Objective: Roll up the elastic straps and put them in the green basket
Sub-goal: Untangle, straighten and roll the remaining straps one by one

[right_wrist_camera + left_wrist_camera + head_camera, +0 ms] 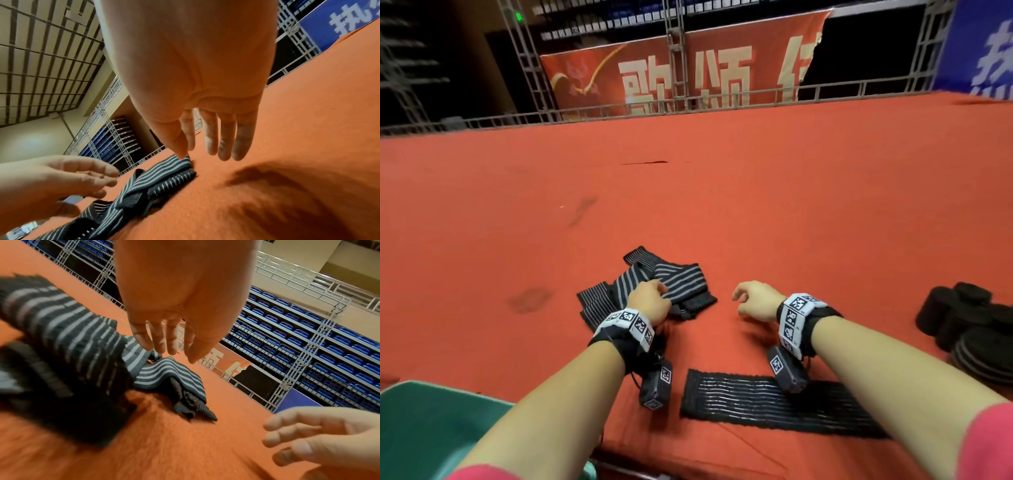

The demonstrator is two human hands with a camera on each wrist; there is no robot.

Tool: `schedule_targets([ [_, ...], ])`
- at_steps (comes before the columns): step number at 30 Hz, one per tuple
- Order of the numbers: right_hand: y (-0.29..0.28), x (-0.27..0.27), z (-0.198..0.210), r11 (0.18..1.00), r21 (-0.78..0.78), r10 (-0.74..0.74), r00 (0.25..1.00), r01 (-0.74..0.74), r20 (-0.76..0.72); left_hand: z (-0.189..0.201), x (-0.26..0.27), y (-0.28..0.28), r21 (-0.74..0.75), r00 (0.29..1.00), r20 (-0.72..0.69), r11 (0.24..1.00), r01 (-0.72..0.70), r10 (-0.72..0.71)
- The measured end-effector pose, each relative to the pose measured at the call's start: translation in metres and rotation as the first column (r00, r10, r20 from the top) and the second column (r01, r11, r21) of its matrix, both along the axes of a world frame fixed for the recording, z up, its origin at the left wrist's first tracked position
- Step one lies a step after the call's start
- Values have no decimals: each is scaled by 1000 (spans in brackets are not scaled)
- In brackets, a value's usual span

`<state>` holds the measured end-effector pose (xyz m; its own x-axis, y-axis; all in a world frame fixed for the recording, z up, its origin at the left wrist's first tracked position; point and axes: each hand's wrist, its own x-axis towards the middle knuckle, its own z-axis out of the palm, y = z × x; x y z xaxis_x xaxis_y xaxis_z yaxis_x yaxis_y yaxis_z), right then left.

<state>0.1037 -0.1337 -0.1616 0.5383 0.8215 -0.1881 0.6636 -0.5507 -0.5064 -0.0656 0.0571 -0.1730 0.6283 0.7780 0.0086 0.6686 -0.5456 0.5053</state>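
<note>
L hand (649, 301) relaxed-open, fingertips over striped strap pile (674, 277); R hand (756, 299) loosely open beside it, holding nothing.

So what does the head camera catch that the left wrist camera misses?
Only the head view shows the green basket, the flat strap near the table edge, and the rolled straps on the right. Only the left wrist view shows the blue seating and the left fingers from below, straight over the strap pile. Both show both hands, left hand and right hand, holding nothing.
</note>
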Motion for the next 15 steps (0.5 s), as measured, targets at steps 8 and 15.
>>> schedule_targets([
  [8,79,-5,-28,996,-31,89,996,-89,2,-12,40,15,186,972,-234,980,67,-22],
  [15,116,-22,-44,988,-151,52,992,-33,119,-27,49,20,206,919,-392,970,133,-43],
])
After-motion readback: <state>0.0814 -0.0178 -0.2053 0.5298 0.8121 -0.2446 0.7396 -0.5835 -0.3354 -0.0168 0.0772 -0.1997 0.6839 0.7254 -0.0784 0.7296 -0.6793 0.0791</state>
